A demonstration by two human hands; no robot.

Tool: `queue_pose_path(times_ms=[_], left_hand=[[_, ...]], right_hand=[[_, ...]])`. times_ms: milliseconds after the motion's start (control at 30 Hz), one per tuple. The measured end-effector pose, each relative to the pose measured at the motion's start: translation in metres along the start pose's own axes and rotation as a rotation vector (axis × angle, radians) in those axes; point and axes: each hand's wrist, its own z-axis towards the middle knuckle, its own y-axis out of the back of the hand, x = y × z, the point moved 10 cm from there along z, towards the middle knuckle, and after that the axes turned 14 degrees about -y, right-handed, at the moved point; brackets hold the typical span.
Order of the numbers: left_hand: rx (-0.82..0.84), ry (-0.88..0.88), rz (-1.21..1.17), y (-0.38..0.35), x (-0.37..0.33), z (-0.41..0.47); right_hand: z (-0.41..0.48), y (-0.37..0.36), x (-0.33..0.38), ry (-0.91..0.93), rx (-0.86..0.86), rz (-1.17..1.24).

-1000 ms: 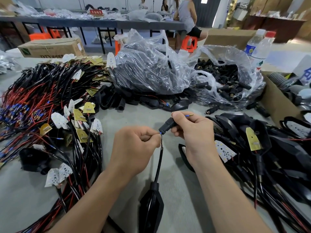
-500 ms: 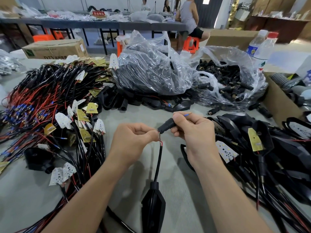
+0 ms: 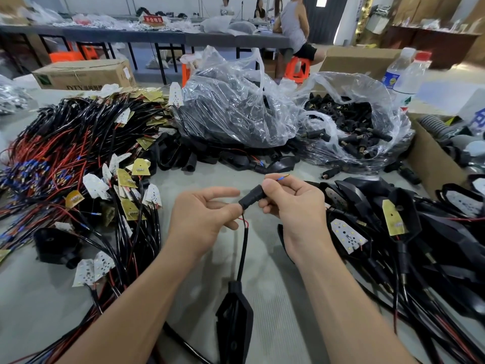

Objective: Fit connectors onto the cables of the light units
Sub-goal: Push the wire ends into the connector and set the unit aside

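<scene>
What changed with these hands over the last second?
The left hand straightened its index finger, and a thin red wire now shows between the small black tube-shaped connector and the black cable sheath. The right hand still pinches the connector; the black light unit stayed put.

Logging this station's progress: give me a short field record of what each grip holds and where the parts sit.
left grip: pinches cable wires below connector
right grip: holds connector; blue-tipped wire sticks out past fingers
light unit: on table, at cable's lower end
spare connectors: in open bag, far right
stage: red wire exposed below connector
</scene>
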Motion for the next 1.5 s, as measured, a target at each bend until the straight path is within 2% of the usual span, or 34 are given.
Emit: queue_pose_path(times_ms=[233, 300, 433, 667, 800, 933, 1100, 1267, 1400, 1500], left_hand=[[0.042, -0.073, 0.011, -0.002, -0.006, 0.002], [0.066, -0.042, 0.052, -0.001, -0.002, 0.004], [0.094, 0.036, -0.073, -0.006, 0.004, 0.003], [0.076, -0.043, 0.177, 0.000, 0.001, 0.001], [0.057, -0.037, 0.127, -0.002, 0.001, 0.000], [0.027, 0.005, -0.038, -0.002, 0.009, 0.005], [0.050, -0.001, -0.032, -0.003, 0.007, 0.005], [-0.021, -0.046, -0.045, 0.007, 0.004, 0.005], [0.083, -0.010, -0.189, -0.010, 0.000, 0.004], [0.157, -0.047, -0.110, -0.021, -0.002, 0.001]], right_hand=[[0.004, 0.002, -0.003, -0.069, 0.026, 0.047], [0.005, 0.004, -0.004, -0.076, 0.008, 0.060], [0.006, 0.007, -0.006, -0.084, -0.014, 0.082], [0.002, -0.003, -0.003, -0.040, 0.020, -0.027], [0.000, -0.005, 0.000, -0.040, 0.035, -0.025], [0.001, 0.003, 0.003, -0.035, 0.009, 0.023], [0.001, 0.001, -0.003, -0.088, 0.030, 0.032], [0.000, -0.011, -0.013, -0.179, 0.117, 0.019], [-0.002, -0.018, -0.017, -0.236, 0.197, 0.089], [-0.005, -0.023, -0.013, -0.133, 0.161, -0.086]])
